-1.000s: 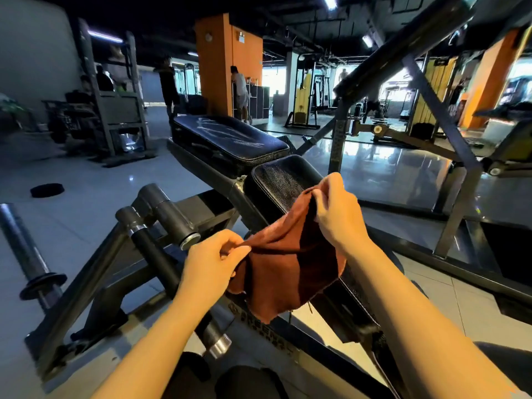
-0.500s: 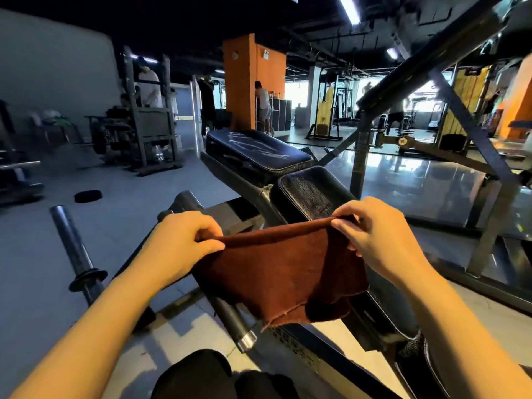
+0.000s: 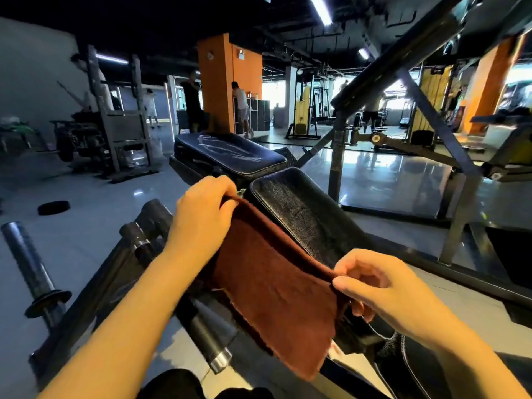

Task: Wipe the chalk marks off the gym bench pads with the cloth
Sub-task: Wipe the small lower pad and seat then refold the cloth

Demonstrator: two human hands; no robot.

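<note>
Cloth (image 3: 276,295) is stretched between your two hands, hanging over the near end of the bench. Your left hand (image 3: 201,220) pinches its far top corner, fingers curled round the edge, just beside the near-left corner of the near pad (image 3: 302,214). Your right hand (image 3: 383,289) pinches the near top corner between thumb and fingers, above the pad's lower right side. Top edge of the cloth runs taut on a diagonal from left hand down to right hand; bottom edge hangs loose and frayed in front of the bench frame (image 3: 95,286), not lying on either pad.

Near pad: black, tilted, its left edge covered by the cloth, its right and far edges exposed. Far pad (image 3: 230,154) sits just beyond it, with a narrow gap between them; white chalk marks (image 3: 227,148) streak its top, and nothing lies on it.

Room: left of the bench you have two roller tubes (image 3: 149,223) on the frame and a bare bar sleeve (image 3: 28,263) sticking up from the floor, then open floor with a black disc (image 3: 53,207) well apart. Right of the near pad a steel upright (image 3: 335,156) and a slanted beam (image 3: 403,59) stand close, glossy floor beyond. People (image 3: 241,108) by the orange pillar (image 3: 218,82) are far off.
</note>
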